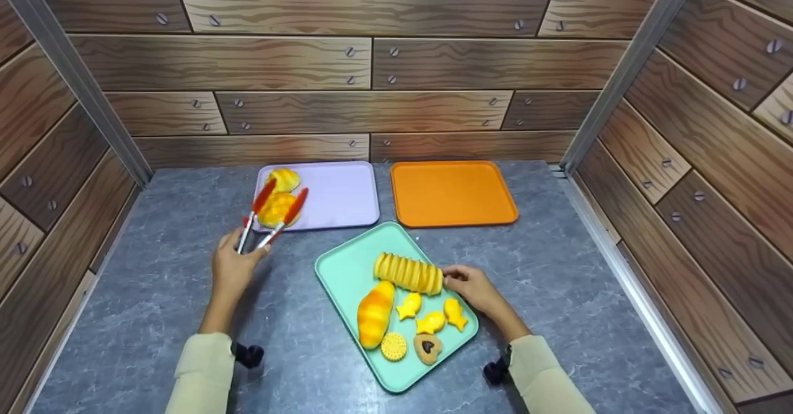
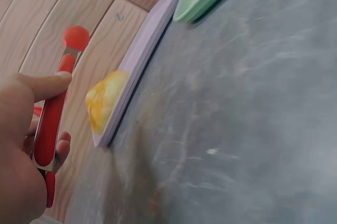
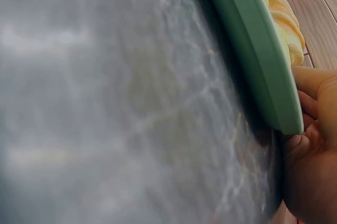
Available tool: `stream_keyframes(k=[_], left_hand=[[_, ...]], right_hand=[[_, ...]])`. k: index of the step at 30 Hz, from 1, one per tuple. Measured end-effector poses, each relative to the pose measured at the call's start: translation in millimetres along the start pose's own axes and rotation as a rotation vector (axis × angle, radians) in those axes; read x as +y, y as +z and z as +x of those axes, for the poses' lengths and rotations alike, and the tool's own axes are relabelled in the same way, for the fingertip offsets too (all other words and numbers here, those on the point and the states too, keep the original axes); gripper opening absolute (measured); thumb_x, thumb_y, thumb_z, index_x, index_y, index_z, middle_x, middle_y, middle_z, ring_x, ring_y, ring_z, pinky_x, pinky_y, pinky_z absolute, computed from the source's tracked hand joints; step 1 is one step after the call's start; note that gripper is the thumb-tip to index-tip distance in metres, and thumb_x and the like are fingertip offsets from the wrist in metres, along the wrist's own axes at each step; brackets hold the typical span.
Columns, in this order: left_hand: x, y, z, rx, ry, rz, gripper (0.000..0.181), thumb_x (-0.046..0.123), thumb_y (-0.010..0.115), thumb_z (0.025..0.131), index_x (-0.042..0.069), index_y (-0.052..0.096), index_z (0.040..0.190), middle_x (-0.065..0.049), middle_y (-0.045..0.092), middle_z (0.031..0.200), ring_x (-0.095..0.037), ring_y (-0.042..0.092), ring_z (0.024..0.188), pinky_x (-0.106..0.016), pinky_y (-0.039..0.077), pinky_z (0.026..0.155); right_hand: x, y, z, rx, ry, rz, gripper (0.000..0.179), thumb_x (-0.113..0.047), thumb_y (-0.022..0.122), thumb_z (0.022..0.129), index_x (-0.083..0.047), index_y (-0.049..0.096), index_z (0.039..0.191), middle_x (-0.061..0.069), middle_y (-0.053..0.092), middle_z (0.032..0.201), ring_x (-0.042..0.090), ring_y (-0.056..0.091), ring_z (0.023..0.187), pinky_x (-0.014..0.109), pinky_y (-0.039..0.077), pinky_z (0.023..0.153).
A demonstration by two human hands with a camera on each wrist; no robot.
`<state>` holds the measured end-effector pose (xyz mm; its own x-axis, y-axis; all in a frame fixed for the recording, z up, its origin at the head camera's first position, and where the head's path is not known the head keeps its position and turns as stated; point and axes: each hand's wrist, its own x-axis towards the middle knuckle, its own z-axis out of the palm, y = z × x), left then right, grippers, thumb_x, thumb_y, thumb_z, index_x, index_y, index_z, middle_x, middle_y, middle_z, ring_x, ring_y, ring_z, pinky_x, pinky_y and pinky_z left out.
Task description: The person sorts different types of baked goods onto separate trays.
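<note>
My left hand (image 2: pixel 16 134) is gripping tongs (image 2: pixel 50 121); only the head view is showing their tips wide apart over the nearer bun (image 1: pixel 277 208) ahead. My right hand (image 3: pixel 322 163) is pinching the green tray (image 3: pixel 260 50).

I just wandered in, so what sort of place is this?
Probably a staged work booth: wood-print panels and metal corner posts enclose a marbled gray tabletop on three sides.
</note>
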<state>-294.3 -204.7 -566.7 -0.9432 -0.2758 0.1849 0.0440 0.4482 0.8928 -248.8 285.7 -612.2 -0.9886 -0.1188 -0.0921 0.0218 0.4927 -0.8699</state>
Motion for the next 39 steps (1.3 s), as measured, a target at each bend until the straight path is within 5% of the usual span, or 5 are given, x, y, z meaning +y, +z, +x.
stream_keyframes(k=[13, 18, 28, 39], left_hand=[[21.1, 22.2, -64.1, -0.18, 0.05, -0.047, 0.073, 0.011, 0.089, 0.074, 0.0, 0.058, 0.139, -0.017, 0.058, 0.135, -0.028, 0.056, 0.106, -0.027, 0.044, 0.088], [22.4, 26.6, -76.3, -0.303, 0.081, -0.013, 0.073, 0.016, 0.089, 0.074, 0.005, 0.059, 0.14, -0.012, 0.058, 0.139, -0.027, 0.056, 0.12, -0.037, 0.043, 0.102], [24.6, 35.7, -80.6, -0.459, 0.142, 0.024, 0.066, 0.013, 0.089, 0.074, 0.008, 0.064, 0.135, -0.008, 0.061, 0.136, -0.028, 0.054, 0.129, -0.046, 0.04, 0.111], [26.4, 43.2, -57.0, -0.578, 0.19, 0.087, 0.063, 0.016, 0.088, 0.075, 0.01, 0.066, 0.134, -0.008, 0.062, 0.135, -0.03, 0.056, 0.127, -0.049, 0.04, 0.111]], right_hand=[[0.4, -2.6, -1.2, 0.015, -0.005, -0.016, 0.026, -0.021, 0.067, 0.097, -0.011, 0.073, 0.119, 0.005, 0.07, 0.106, 0.017, 0.06, 0.093, 0.034, 0.049, 0.085], [-3.6, -1.6, -4.1, 0.028, -0.004, 0.001, 0.026, -0.021, 0.067, 0.096, -0.009, 0.073, 0.119, 0.005, 0.07, 0.105, 0.015, 0.06, 0.092, 0.033, 0.048, 0.083], [-1.1, -2.5, -2.8, 0.016, -0.005, 0.002, 0.026, -0.02, 0.067, 0.096, -0.01, 0.072, 0.12, 0.006, 0.07, 0.107, 0.017, 0.06, 0.094, 0.033, 0.049, 0.084], [-2.7, -0.1, -1.1, 0.02, -0.015, -0.016, 0.025, -0.021, 0.068, 0.096, -0.011, 0.073, 0.118, 0.004, 0.069, 0.103, 0.016, 0.059, 0.091, 0.032, 0.048, 0.082]])
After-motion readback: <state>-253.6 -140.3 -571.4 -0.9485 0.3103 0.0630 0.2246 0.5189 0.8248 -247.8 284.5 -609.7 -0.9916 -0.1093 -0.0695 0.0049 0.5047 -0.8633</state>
